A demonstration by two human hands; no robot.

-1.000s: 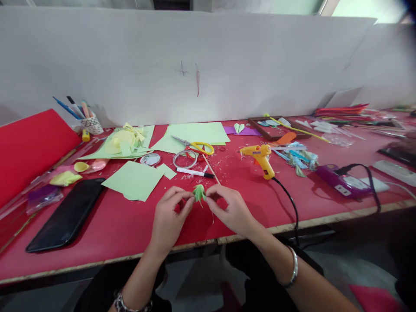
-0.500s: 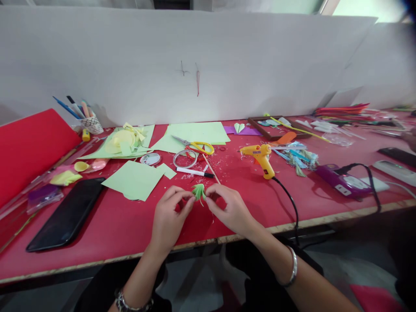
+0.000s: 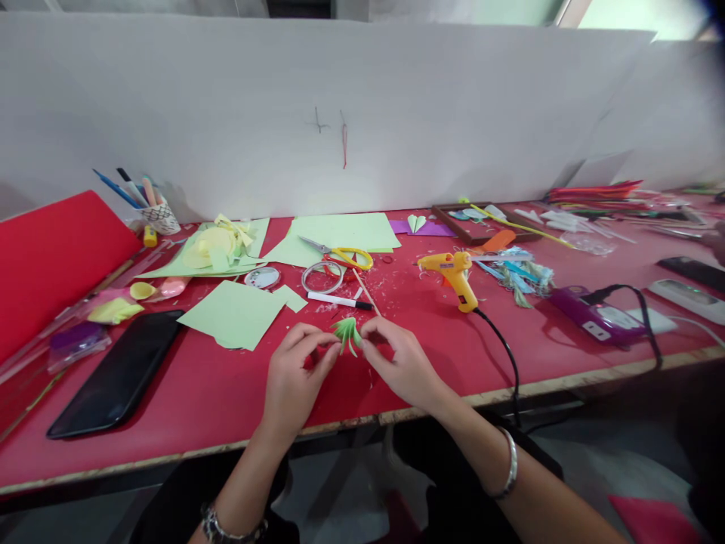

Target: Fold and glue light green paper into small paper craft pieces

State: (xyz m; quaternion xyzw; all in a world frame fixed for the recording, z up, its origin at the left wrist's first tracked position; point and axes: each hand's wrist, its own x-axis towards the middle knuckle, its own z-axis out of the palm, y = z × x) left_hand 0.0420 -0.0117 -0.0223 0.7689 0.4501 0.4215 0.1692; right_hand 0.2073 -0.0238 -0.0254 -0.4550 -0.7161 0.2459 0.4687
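Between my fingertips is a small folded green paper piece (image 3: 347,332), its pleats fanned out above the front part of the table. My left hand (image 3: 300,374) pinches its left side with thumb and forefinger. The right side is pinched by my right hand (image 3: 399,366). Just beyond the hands lies a white marker with a black cap (image 3: 340,301). Yellow-handled scissors (image 3: 351,258) rest behind it, beside a roll of clear tape (image 3: 322,277). A light green paper sheet (image 3: 235,311) lies to the left of my hands.
To the right, a yellow glue gun (image 3: 456,276) lies with its cord over the table's front edge. A black phone (image 3: 118,374) is on the left, near a cup of pens (image 3: 161,217). A purple power strip (image 3: 597,316) sits at right. A white board (image 3: 226,113) stands behind the table (image 3: 487,355).
The green paper piece has spread slightly wider between my fingers, its pleats more fanned. Both hands stay almost in the same place.
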